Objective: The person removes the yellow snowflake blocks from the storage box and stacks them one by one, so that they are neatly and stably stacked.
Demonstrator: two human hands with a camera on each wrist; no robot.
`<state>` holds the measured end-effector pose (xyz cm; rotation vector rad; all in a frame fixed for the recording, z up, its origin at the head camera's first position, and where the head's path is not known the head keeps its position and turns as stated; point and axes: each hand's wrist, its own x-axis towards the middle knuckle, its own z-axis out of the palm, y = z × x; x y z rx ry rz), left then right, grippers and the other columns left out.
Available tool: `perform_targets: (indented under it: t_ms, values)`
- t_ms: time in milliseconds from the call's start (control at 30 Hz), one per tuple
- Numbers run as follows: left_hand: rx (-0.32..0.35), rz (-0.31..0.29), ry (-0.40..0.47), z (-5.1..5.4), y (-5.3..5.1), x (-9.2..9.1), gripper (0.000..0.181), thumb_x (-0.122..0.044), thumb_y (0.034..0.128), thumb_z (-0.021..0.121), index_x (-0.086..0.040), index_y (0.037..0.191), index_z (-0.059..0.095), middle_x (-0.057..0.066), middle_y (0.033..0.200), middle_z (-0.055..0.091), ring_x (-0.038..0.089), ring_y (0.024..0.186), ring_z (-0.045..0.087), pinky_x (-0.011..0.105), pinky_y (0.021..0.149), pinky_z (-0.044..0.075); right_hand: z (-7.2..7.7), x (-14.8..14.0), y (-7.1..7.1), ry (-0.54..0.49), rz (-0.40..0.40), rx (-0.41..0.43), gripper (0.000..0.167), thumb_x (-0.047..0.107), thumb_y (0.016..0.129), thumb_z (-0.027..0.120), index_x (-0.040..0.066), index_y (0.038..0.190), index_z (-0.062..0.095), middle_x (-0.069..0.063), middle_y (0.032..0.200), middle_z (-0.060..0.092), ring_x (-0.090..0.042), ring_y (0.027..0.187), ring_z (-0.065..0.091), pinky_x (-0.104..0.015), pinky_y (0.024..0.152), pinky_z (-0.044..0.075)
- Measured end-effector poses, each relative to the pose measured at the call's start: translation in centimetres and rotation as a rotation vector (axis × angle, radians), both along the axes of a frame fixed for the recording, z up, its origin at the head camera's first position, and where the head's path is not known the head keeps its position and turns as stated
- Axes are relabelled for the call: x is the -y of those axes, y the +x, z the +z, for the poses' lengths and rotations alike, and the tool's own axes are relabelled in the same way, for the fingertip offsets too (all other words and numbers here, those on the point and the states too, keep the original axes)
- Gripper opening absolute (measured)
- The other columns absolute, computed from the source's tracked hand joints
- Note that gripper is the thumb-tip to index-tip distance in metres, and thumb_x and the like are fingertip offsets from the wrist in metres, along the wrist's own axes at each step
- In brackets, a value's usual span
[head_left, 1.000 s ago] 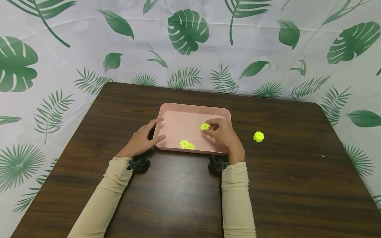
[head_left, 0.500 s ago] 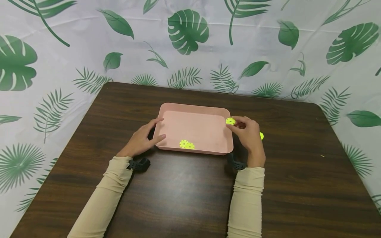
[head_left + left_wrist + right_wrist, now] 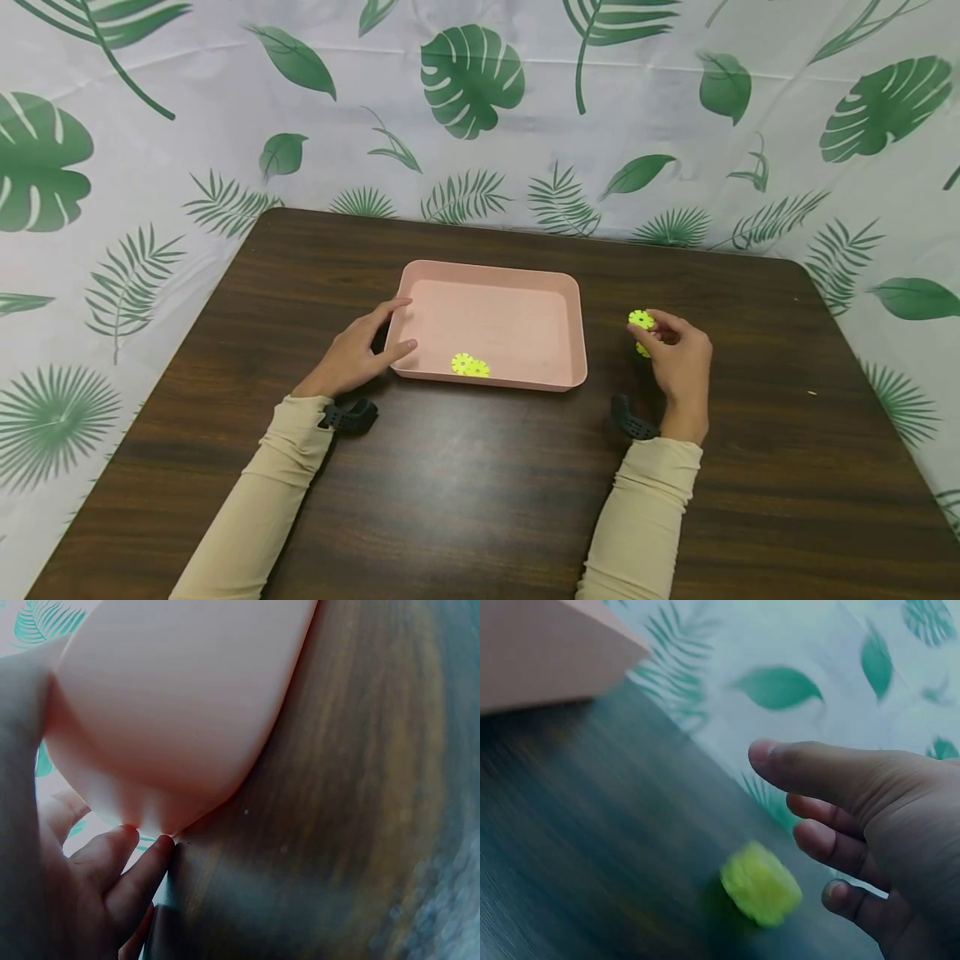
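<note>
My right hand pinches a yellow-green notched disc between thumb and forefinger, over the table right of the tray. Just beneath it sits a small stack of the same discs, partly hidden by the hand in the head view. In the right wrist view, the thumb hides the held disc. My left hand holds the left end of the shallow pink tray, thumb and forefinger tips over its rim. Other fingers touch the tray's outer wall in the left wrist view. Two overlapping discs lie inside by the near wall.
Everything stands on a dark wood-grain table. Behind it hangs a white cloth with green leaf prints. A tiny yellowish scrap lies toward the right. Both wrists carry black straps.
My right hand has carried the pinched disc rightward, from above the tray, past its right rim, to the stack. The left hand, tray and two discs inside have stayed put.
</note>
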<state>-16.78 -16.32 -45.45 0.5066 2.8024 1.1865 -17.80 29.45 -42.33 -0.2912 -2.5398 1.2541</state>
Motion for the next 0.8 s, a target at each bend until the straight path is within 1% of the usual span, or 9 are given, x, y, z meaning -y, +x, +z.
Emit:
perform_targets:
  t_ms: [100, 233, 333, 400, 467, 700, 800]
  values:
    - [-0.001, 0.000, 0.000, 0.0, 0.0, 0.0, 0.074, -0.052, 0.0993, 0.062, -0.030, 0.163, 0.033, 0.005, 0.165, 0.036, 0.037, 0.149, 0.036, 0.072, 0.113, 0.029, -0.5, -1.3, 0.6, -0.017, -0.069, 0.014, 0.043, 0.027, 0.092, 0.082, 0.001, 0.126, 0.074, -0.006, 0.096, 0.064, -0.006, 0.081, 0.053, -0.015, 0.070, 0.042]
    - [-0.007, -0.002, 0.001, -0.3, -0.1, 0.0, 0.073, -0.052, 0.0993, 0.062, -0.031, 0.163, 0.032, 0.005, 0.165, 0.036, 0.037, 0.149, 0.036, 0.072, 0.113, 0.029, -0.9, -2.4, 1.1, -0.031, -0.115, 0.038, 0.045, 0.030, 0.092, 0.081, 0.002, 0.125, 0.074, -0.002, 0.095, 0.062, -0.007, 0.082, 0.053, -0.015, 0.070, 0.043]
    - [-0.012, -0.004, 0.002, -0.4, -0.1, 0.0, 0.073, -0.052, 0.0996, 0.062, -0.030, 0.163, 0.033, 0.005, 0.165, 0.037, 0.037, 0.149, 0.036, 0.071, 0.113, 0.029, -1.1, -2.9, 1.2, -0.027, -0.112, 0.089, 0.047, 0.034, 0.092, 0.080, 0.002, 0.127, 0.073, -0.002, 0.097, 0.062, -0.009, 0.083, 0.052, -0.017, 0.070, 0.043]
    - [-0.014, -0.003, 0.001, -0.4, -0.1, 0.1, 0.073, -0.052, 0.0996, 0.062, -0.030, 0.163, 0.033, 0.006, 0.165, 0.037, 0.038, 0.149, 0.036, 0.072, 0.112, 0.029, -1.2, -3.1, 1.3, -0.017, -0.099, 0.129, 0.049, 0.036, 0.093, 0.079, 0.003, 0.129, 0.073, -0.003, 0.098, 0.062, -0.010, 0.084, 0.052, -0.019, 0.070, 0.042]
    - [-0.013, 0.000, 0.000, -0.4, -0.1, 0.1, 0.073, -0.052, 0.0995, 0.062, -0.030, 0.163, 0.032, 0.006, 0.165, 0.037, 0.038, 0.149, 0.036, 0.072, 0.112, 0.029, -1.3, -3.2, 1.3, -0.006, -0.084, 0.152, 0.050, 0.037, 0.093, 0.079, 0.004, 0.129, 0.073, -0.004, 0.100, 0.062, -0.011, 0.085, 0.051, -0.020, 0.069, 0.042]
    - [-0.007, 0.004, -0.002, -0.2, -0.1, 0.0, 0.073, -0.052, 0.0993, 0.062, -0.032, 0.162, 0.032, 0.006, 0.165, 0.037, 0.039, 0.148, 0.036, 0.072, 0.113, 0.029, -1.5, -3.2, 1.1, 0.017, -0.051, 0.161, 0.047, 0.035, 0.094, 0.079, 0.005, 0.130, 0.073, -0.008, 0.107, 0.063, -0.012, 0.085, 0.052, -0.021, 0.065, 0.042]
    - [-0.003, 0.004, -0.006, -0.2, 0.0, 0.0, 0.073, -0.053, 0.0993, 0.062, -0.032, 0.162, 0.032, 0.006, 0.165, 0.036, 0.039, 0.148, 0.036, 0.072, 0.113, 0.028, -1.6, -3.2, 1.1, 0.018, -0.044, 0.168, 0.047, 0.035, 0.094, 0.079, 0.005, 0.130, 0.072, -0.010, 0.109, 0.063, -0.013, 0.086, 0.052, -0.021, 0.065, 0.042]
